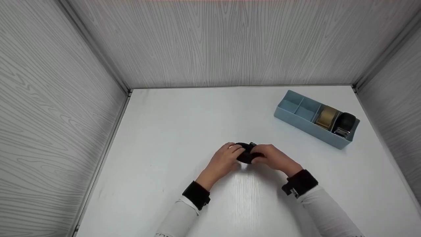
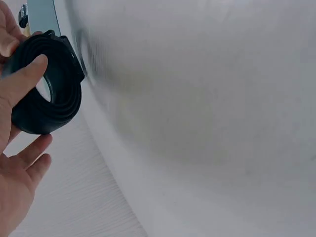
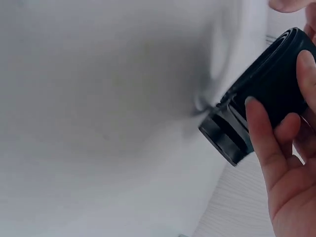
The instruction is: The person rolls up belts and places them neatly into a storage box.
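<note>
A rolled black belt [image 1: 244, 158] is between my two hands near the middle of the table. Its coiled layers and open centre show in the left wrist view, where the belt [image 2: 66, 111] is seen from its edge side. My left hand [image 1: 224, 161] holds it from the left, one digit lying across the coil's opening. From the right, my right hand [image 1: 271, 156] grips the roll, with fingertips on its outer face beside the dark buckle end [image 3: 224, 136]. The belt hides parts of the fingers.
A blue divided box [image 1: 310, 128] stands at the back right. Its two right compartments hold a tan rolled belt [image 1: 327, 117] and a black rolled belt [image 1: 346, 121] with a metal buckle. Grey wood-grain panels [image 1: 213, 42] enclose the white table [image 1: 171, 118].
</note>
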`<state>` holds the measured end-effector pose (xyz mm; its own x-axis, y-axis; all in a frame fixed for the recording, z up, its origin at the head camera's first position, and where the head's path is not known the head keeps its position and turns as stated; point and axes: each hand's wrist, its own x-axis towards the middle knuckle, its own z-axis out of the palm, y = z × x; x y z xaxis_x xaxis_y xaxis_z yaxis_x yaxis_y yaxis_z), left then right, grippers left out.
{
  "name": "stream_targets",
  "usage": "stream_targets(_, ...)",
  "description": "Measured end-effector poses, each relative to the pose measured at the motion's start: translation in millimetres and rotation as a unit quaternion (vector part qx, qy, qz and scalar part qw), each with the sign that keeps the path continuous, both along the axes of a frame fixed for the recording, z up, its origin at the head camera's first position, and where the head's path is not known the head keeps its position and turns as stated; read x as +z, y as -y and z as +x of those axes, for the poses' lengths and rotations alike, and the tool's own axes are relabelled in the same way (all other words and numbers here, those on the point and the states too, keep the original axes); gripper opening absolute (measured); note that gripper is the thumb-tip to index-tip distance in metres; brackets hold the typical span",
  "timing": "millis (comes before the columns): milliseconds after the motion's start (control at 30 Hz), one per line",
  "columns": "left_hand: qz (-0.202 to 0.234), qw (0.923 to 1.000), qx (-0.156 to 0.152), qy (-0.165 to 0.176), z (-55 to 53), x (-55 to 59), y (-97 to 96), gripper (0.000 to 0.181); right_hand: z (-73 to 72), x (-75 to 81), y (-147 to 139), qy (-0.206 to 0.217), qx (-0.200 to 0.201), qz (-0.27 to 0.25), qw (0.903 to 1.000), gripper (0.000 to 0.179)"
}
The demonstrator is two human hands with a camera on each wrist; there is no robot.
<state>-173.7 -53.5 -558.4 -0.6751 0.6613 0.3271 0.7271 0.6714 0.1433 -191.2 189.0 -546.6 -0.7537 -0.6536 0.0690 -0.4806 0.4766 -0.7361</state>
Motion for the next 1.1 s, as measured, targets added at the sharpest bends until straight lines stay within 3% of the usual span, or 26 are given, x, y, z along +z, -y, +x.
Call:
stream_targets(67,0.028,0.9996,-0.002,0.004,0.6,3.6,-0.6,0.050,-0.4,7.1,-1.3,0.053,0.000,-0.017,0.9985,0.019)
stream_targets(167,0.085,0.9947,-0.023,0.054,0.6,13.1,0.5,0.042,-2.2,16.9,-5.1,0.110,0.002,-0.021,0.9937,0.022)
stream_targets(333,0.134,0.9775,-0.057,0.153,-2.5,30.0,4.4,0.034,-6.4,27.7,-12.0,0.151,0.019,-0.015,0.9882,0.023)
stream_targets(500,0.146,0.9672,-0.057,0.200,-5.3,35.7,6.3,0.034,-6.8,36.3,-13.8,0.157,0.035,-0.016,0.9869,0.026)
stream_targets(567,0.167,0.9598,-0.054,0.219,-6.3,36.1,7.2,0.034,-4.7,41.1,-13.1,0.140,0.030,-0.007,0.9897,0.030)
stream_targets(767,0.248,0.9280,-0.064,0.271,-10.5,35.1,11.6,0.035,7.0,55.5,-4.5,0.062,0.000,0.028,0.9976,0.044)
stream_targets(900,0.266,0.9181,-0.080,0.282,-12.5,35.9,14.3,0.036,16.3,61.6,0.8,-0.021,-0.013,0.044,0.9987,0.045)
stream_targets(967,0.269,0.9150,-0.087,0.287,-13.4,36.8,15.6,0.037,20.5,63.2,2.3,-0.095,-0.017,0.061,0.9935,0.047)
stream_targets(1100,0.279,0.9108,-0.100,0.288,-15.4,37.8,16.9,0.037,25.5,66.1,4.2,-0.224,-0.020,0.100,0.9692,0.048)
